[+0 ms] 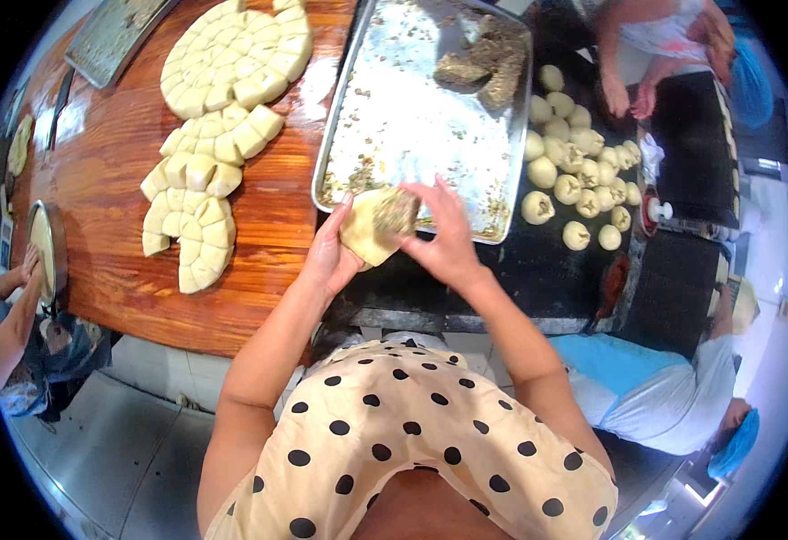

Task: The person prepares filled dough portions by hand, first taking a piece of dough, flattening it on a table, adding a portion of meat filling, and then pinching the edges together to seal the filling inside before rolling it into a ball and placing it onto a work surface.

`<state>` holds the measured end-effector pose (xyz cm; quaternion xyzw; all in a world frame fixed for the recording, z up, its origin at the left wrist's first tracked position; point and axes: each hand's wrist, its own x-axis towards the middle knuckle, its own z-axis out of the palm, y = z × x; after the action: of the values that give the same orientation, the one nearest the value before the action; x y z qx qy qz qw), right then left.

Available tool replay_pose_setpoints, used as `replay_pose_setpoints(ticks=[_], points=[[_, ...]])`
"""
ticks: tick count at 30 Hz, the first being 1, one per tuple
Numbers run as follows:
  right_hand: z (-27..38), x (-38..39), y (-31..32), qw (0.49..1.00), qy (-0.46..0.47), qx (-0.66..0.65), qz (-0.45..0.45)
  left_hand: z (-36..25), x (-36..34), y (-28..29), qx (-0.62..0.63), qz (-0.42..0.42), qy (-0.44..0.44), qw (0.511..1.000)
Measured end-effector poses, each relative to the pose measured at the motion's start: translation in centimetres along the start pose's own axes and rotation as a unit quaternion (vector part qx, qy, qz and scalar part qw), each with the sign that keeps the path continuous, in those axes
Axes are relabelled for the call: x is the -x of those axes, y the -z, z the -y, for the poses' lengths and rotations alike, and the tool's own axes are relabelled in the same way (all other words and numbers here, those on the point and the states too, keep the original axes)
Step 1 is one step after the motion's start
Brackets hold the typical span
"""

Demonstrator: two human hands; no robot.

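A flat round of pale dough (363, 239) lies across my left hand (329, 250), whose thumb and fingers curl round its edge. On the dough sits a speckled clump of filling (396, 212). My right hand (450, 236) grips this clump from the right, thumb below and fingers above. Both hands are over the near edge of a metal tray (416, 135), which is strewn with crumbs of filling. Several larger lumps of the same filling (493, 67) are heaped in the tray's far right corner.
Cut dough pieces (200, 171) cover part of the wooden table (115, 225) at left. Right of the tray, several round filled buns (583, 171) sit on a black surface. Co-workers' hands (632, 94) show at far right, and another person's hands (29, 270) hold a round pan at left.
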<state>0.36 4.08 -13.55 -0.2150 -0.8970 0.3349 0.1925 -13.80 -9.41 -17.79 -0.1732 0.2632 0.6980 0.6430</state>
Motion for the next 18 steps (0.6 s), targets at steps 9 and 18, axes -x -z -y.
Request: replay_pose_setpoints(ticks=[9,18], points=[[0.8,3.9,3.0,0.975,-0.101,-0.158,-0.121,4.9,-0.1,-6.3,-0.112,0.016,-0.002,0.994],[1.9,5.7,4.7,0.667,-0.278,-0.599,-0.346,10.5,0.3,-12.4,-0.157,0.076,-0.017,0.985]])
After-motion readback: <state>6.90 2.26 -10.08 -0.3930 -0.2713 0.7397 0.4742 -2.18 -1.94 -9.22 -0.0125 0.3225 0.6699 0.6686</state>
